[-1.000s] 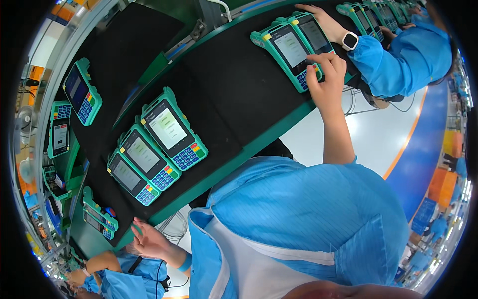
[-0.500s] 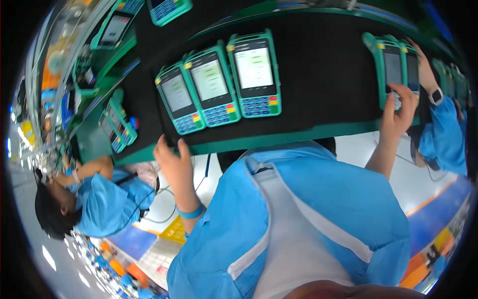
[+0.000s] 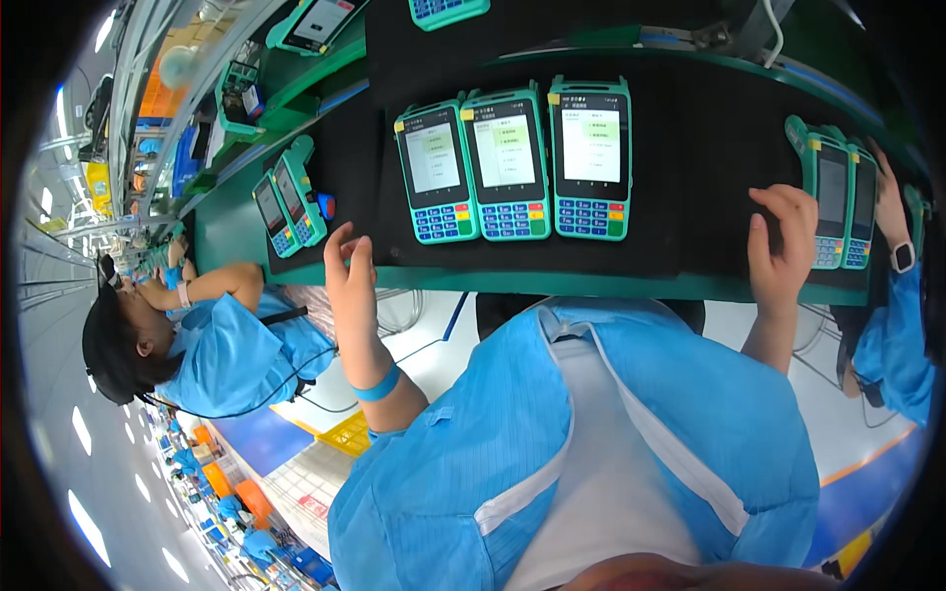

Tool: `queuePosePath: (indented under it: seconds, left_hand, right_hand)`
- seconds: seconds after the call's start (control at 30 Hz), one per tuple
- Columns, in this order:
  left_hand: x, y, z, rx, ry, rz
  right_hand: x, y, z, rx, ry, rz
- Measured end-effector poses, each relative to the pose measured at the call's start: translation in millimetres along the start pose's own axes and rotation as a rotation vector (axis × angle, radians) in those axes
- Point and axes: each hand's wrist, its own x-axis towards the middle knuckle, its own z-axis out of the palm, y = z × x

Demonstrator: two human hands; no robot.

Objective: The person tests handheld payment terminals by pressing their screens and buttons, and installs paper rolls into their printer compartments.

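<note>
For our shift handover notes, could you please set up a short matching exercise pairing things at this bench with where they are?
Things:
1. Left hand
2. Right hand
3. Three lit terminals
4. Blue wristband

Places:
A. Side by side on the black mat, between the hands
B. On the left forearm
C. At the mat's left front corner
D. On the mat beside two dark-screened terminals

Pairs: 1-C, 2-D, 3-A, 4-B

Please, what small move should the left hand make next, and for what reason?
Probably the left hand should reach forward and right to the nearest of the three green terminals. The hand is open and holds nothing at the edge of the black mat, and the three terminals lie side by side with lit screens just beyond it. The right hand rests on the mat.
</note>
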Motion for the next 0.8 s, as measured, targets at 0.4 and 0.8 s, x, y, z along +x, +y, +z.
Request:
queuePosePath:
  seconds: [0.4, 0.8]
  left_hand:
    - [82.5, 27.1, 26.6, 0.056, -0.446, -0.210]
    - [107.5, 1.1, 119.9, -0.065, -0.379, 0.275]
  right_hand:
    - [16.2, 7.7, -21.6, 0.067, -0.091, -0.001]
    - [41.3, 64.5, -23.5, 0.304, -0.025, -0.076]
